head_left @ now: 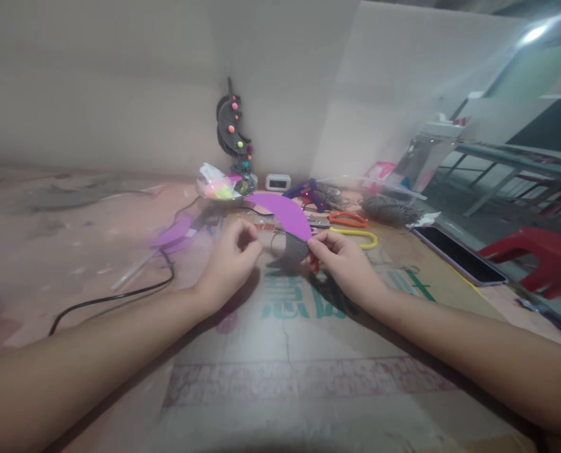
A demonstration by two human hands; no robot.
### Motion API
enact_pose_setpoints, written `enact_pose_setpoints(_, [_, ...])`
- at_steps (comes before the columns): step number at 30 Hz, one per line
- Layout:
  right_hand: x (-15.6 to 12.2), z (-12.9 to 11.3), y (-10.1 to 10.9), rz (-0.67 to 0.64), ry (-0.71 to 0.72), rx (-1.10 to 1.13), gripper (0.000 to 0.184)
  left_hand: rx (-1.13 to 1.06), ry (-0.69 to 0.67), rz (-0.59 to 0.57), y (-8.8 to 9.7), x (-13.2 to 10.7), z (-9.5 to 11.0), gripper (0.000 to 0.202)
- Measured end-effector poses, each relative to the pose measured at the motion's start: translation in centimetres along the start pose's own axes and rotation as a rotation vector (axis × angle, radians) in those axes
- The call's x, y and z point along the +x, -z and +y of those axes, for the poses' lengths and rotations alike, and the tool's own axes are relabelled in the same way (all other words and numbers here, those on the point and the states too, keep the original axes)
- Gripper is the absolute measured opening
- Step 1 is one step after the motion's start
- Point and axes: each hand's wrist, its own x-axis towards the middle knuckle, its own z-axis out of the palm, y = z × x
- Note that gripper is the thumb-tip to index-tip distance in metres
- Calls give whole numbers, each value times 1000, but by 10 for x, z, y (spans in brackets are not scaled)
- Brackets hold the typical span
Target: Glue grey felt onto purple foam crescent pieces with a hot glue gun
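Note:
My right hand (341, 259) pinches a purple crescent-shaped foam piece (283, 211) together with a grey glittery crescent piece (292, 250) at their lower end, held just above the cardboard sheet (280, 340). My left hand (230, 259) is curled closed just to the left of the grey piece, its fingertips pinched together; whether it touches the piece or holds anything is unclear. Both forearms reach in from the bottom corners.
Behind the hands lie a bowl of coloured bits (221, 187), a dark crescent ornament with beads (233, 132), a small clock (277, 182), a glue gun (308, 192), orange and yellow scissors (353, 226), a black cable (119, 292), a phone (459, 255) and a red stool (538, 258).

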Motion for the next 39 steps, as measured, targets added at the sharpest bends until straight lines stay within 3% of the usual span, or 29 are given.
enact_pose_setpoints(2, [0,-1,0,14,0,41,25,58,-39,-160,-3,-5,6,13])
enact_pose_setpoints(5, [-2,0,-3,-49,-14,130,28,50,-71,-280,-6,-6,10,23])
enact_pose_setpoints(11, [-5,5,-2,-229,3,207,40,-157,133,-211,0,5,8,29])
enact_pose_setpoints(15, [-6,4,0,-268,34,128,45,-219,106,-174,0,8,8,27])
enact_pose_setpoints(21, [-12,3,-1,-336,148,-170,24,-272,135,-171,2,10,6,30])
enact_pose_setpoints(23, [-14,0,2,-272,239,-276,18,-263,125,-150,3,11,4,29])
enact_pose_setpoints(28, [-3,-15,18,220,506,-229,13,-217,87,-150,2,14,-3,25])
enact_pose_setpoints(30, [6,-15,23,234,440,-136,23,-176,48,-156,1,14,-4,23])
enact_pose_setpoints(35, [17,-3,21,-56,48,41,34,-65,-49,-148,3,12,1,22])
enact_pose_setpoints(39, [15,-2,18,22,2,155,43,-15,-64,-162,6,12,4,23])
